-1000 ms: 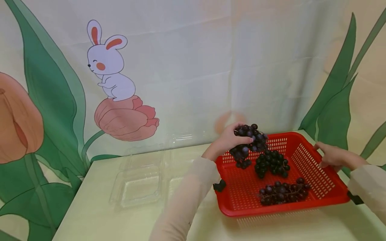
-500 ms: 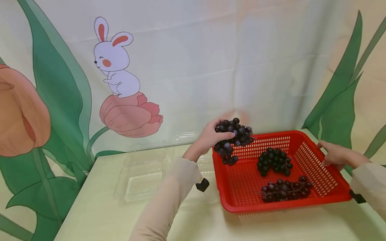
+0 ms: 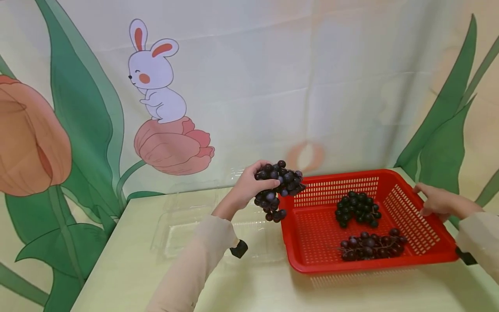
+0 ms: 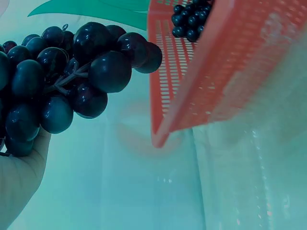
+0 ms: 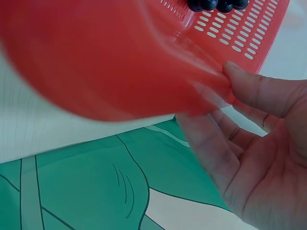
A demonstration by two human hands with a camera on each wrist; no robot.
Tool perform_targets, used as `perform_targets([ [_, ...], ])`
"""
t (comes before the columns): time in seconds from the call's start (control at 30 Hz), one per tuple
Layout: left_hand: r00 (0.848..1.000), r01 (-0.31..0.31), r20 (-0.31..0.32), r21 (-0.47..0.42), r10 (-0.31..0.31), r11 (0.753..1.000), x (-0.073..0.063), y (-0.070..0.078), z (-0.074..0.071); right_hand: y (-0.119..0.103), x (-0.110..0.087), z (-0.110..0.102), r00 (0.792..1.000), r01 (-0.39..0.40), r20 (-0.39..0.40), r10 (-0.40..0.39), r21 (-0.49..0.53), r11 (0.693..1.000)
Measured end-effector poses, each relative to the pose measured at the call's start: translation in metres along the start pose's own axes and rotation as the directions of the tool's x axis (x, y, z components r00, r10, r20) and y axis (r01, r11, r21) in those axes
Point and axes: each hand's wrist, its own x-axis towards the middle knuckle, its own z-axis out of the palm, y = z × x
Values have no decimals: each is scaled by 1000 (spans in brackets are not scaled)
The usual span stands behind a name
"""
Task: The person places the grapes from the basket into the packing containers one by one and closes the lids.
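Note:
My left hand [image 3: 246, 187] grips a bunch of dark purple grapes [image 3: 286, 177] in the air, just left of the red basket [image 3: 312, 269]. In the left wrist view the same bunch of grapes [image 4: 62, 81] fills the upper left, apart from the basket wall. My right hand [image 3: 438, 201] holds the basket's right rim; in the right wrist view the thumb [image 5: 259, 91] lies on the inner side and the fingers [image 5: 206, 143] on the outer side. Inside the basket are a black-green bunch of grapes [image 3: 356, 209] and a reddish-purple bunch [image 3: 372, 247].
Clear plastic containers [image 3: 181, 229] stand on the pale table [image 3: 113, 264] left of the basket, partly behind my left arm. A cloth backdrop [image 3: 249, 86] printed with a rabbit and tulips hangs behind the table.
My left hand has carried the purple grapes leftward, from over the basket to beyond its left rim. My right hand stays on the basket's right rim.

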Motion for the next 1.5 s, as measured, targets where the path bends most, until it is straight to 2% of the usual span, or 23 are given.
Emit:
perform_targets([
  [0.27, 998, 34, -47, -26, -36, 999, -16, -18, -15, 1, -1, 1, 1000, -18, -7, 18, -30, 999],
  [0.63, 992, 99, -73, -19, -100, 995, -35, -54, -27, 0, 0, 3, 1000, -13, -13, 12, -47, 999],
  [0.87, 987, 137, -86, -15, -138, 990, -57, -51, -27, 2, 1, 1, 1000, -10, -10, 10, -39, 999],
  [1.13, 979, 173, -108, -26, -175, 985, -62, -70, -28, 3, 3, 2, 1000, -11, -12, 11, -47, 999],
  [1.5, 971, 208, -121, -9, -208, 978, -64, -88, -29, 1, 1, 1, 1000, -16, -11, 15, -47, 999],
])
